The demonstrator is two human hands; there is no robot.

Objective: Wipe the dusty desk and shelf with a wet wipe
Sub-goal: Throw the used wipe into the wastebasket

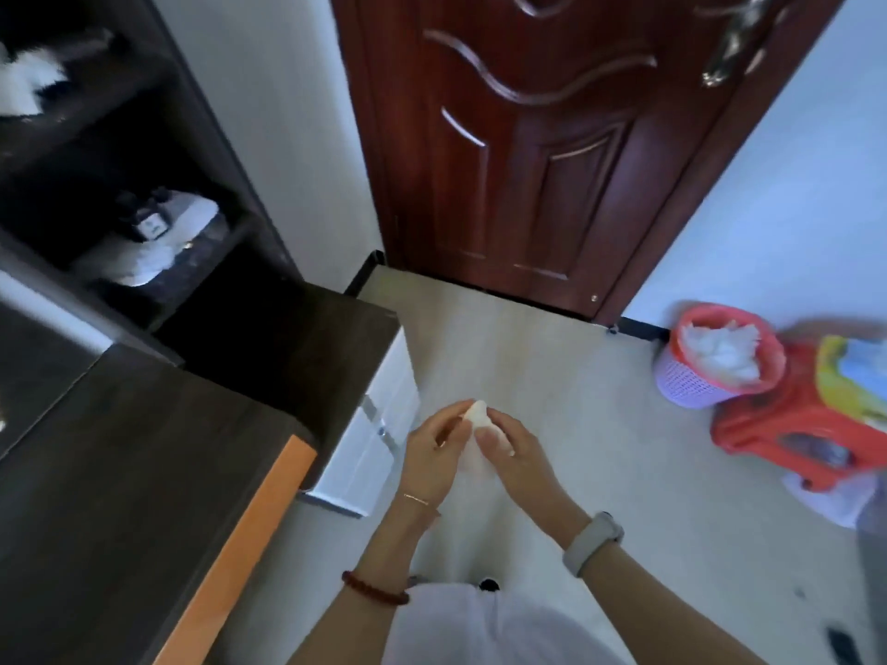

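Observation:
A small white wet wipe point(476, 416), bunched up, is pinched between both my hands over the pale floor. My left hand point(434, 448) grips its left side and my right hand point(511, 448) grips its right side; the fingers hide most of it. The dark wooden desk point(120, 472) with an orange front edge lies to my left. Behind it stands the dark shelf unit point(158, 151), with white and black items in its compartments. My hands are to the right of the desk, not touching it.
A white drawer unit point(379, 424) sits under the desk's right end. A dark red door point(552, 146) is ahead. At right stand a lilac bin with a red rim point(710, 371), full of white tissues, and a red plastic stool point(792, 424).

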